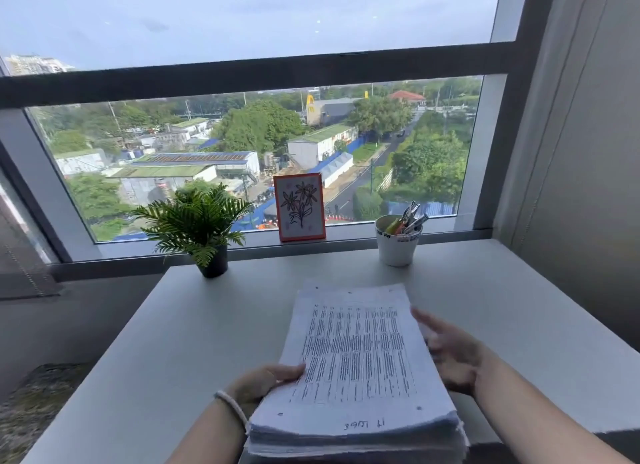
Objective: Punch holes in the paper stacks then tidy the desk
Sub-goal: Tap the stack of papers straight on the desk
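At the near edge of the white counter [519,307], the left hand [263,382] grips the left side of a thick paper stack [356,359]: its thumb lies curled over the top sheet while the fingers pass out of sight beneath the pile. A pale beaded bracelet [231,406] circles that wrist. The right hand [450,349] lies along the right side of the stack with fingers straight and loosely spread, palm turned toward the paper edge; it looks to be touching the sheets, though motion blur there makes the contact hard to confirm. The stack sits in the middle of the counter in front of the person, its near end apparently raised, its far end low by the counter. Small punched holes show near the corners of the top sheet, which carries dense columns of print too blurred to read and a short handwritten note at the near edge, upside down. The stack's lowest sheets and both forearms are cut off by the bottom of the view. Farther back, a small potted fern [197,221] stands at the left, a white cup of pens [398,240] at the right, and between them an orange-framed flower drawing [299,205] leans on the window ledge [346,238].
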Tool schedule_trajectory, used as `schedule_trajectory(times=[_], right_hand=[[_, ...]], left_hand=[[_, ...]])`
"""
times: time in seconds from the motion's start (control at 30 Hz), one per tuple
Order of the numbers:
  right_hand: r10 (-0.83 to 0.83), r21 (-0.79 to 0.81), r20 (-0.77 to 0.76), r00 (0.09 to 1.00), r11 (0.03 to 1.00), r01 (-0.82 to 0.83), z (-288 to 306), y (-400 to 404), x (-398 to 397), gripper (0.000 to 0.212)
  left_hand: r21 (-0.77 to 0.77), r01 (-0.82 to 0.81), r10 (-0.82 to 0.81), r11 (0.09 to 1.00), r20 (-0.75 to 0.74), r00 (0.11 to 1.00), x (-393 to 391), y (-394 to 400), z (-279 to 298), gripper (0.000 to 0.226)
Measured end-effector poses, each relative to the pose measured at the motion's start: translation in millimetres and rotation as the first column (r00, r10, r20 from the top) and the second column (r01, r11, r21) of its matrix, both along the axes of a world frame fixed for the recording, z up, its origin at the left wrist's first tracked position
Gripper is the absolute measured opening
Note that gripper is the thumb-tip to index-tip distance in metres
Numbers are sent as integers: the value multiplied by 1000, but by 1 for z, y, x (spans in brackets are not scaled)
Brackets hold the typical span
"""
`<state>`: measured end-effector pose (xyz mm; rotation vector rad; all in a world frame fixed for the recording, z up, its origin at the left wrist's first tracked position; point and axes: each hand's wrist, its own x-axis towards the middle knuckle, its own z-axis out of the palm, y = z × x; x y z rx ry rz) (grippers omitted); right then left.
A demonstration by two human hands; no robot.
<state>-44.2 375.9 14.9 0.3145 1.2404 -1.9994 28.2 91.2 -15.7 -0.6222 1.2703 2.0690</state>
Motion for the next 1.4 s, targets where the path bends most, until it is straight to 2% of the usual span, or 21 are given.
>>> schedule_trajectory(times=[0.07, 0.13, 0.27, 0.33, 0.4, 0.47, 0.53, 0.6, 0.67, 0.77, 0.83, 0.93, 1.03, 1.13, 1.2, 1.4], right_hand=[[157, 4, 22, 987, 988, -157, -13, -6, 17, 43], [234, 79, 33, 972, 969, -236, -24, -10, 27, 41], [273, 305, 42, 961, 913, -273, -25, -16, 21, 25], [252, 423, -62, 966, 883, -203, -16, -22, 16, 25], [195, 444, -262, 945, 894, -61, 2, -24, 13, 24], [111, 351, -433, 894, 935, 54, 21, -25, 11, 28], [20, 252, -581, 814, 955, 157, 35, -31, 8, 31], [-55, 214, -689, 723, 937, 276, 41, -42, 5, 27], [-103, 193, -734, 671, 916, 352, 37, -51, 2, 26], [-83, 240, -723, 686, 900, 362, 12, -56, 5, 21], [-35, 299, -705, 709, 891, 341, -5, -59, 6, 17], [-31, 292, -692, 721, 901, 320, -12, -61, 2, 24], [-1, 347, -687, 726, 878, 329, -14, -60, 0, 23], [28, 413, -708, 705, 827, 382, -15, -61, -1, 13], [34, 421, -705, 709, 823, 380, -14, -61, -1, 14], [81, 425, -704, 705, 844, 328, -15, -64, 3, 12]], left_hand=[[52, -44, 42, 998, 48, 998, -3, 0, 0, 27], [57, -104, 99, 993, 78, 992, -4, 1, -3, 22], [-142, -3, 10, 990, 51, 999, -4, 5, -2, 28], [-260, -70, 56, 963, -63, 996, -5, 10, 9, 29], [-301, -251, 168, 920, -275, 946, -7, 14, 27, 22], [-273, -367, 203, 889, -483, 852, -8, 16, 49, 20], [-286, -434, 164, 855, -644, 747, -10, 17, 70, 22], [-317, -493, 119, 810, -735, 668, -13, 18, 81, 23], [-324, -527, 90, 786, -783, 616, -12, 18, 83, 23], [-387, -568, 56, 726, -790, 611, -6, 22, 68, 20], [-406, -601, 92, 689, -773, 627, -4, 24, 54, 21], [-341, -613, 225, 713, -716, 661, -8, 22, 43, 24], [-367, -613, 273, 699, -656, 704, -9, 22, 35, 18], [-462, -639, 197, 615, -695, 692, -11, 24, 35, 15], [-522, -627, 127, 578, -702, 701, -14, 24, 36, 16], [-520, -622, 166, 585, -674, 720, -12, 21, 25, 15]])
